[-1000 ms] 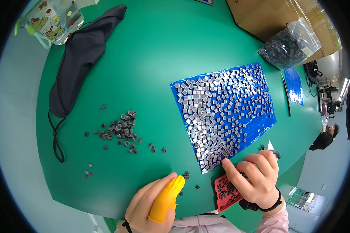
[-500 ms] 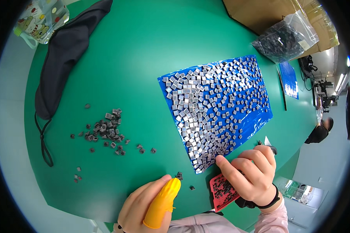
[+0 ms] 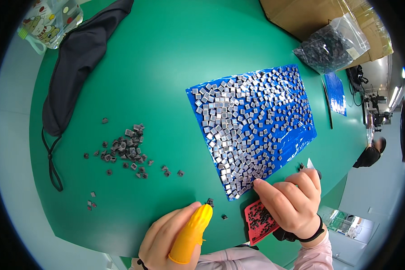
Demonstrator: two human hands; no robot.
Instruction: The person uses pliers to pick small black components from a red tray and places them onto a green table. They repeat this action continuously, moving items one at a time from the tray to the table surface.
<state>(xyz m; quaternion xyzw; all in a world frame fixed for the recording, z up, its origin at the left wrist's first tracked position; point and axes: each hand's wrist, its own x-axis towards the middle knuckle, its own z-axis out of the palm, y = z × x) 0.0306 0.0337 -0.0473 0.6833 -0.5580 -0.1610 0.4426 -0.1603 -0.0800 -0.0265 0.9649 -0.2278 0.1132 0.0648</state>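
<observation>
My left hand [image 3: 173,236], its thumb in a yellow finger cot [image 3: 191,234], is closed in a pinch. A small dark grey part [image 3: 210,202] sticks out at the thumb tip. My right hand [image 3: 292,198] has curled fingers, with the index fingertip at the near edge of a blue sheet [image 3: 285,146] covered with small silvery square pieces [image 3: 222,130]. Whatever its fingertips hold is hidden. A pointed white-and-dark object [image 3: 311,165] shows behind its knuckles; whether it is held, I cannot tell. Below that hand lies a red tray [image 3: 255,231] of tiny dark parts.
A loose pile of dark grey parts [image 3: 128,148] sits left of the sheet, and a single part [image 3: 224,217] lies near the tray. A black cloth pouch [image 3: 76,67] is far left. A clear bag [image 3: 328,47] of dark parts leans by a cardboard box [image 3: 292,15].
The whole view has shifted slightly. Both hands keep nearly the same pose, the left still pinching the dark part and the right still at the sheet's near edge.
</observation>
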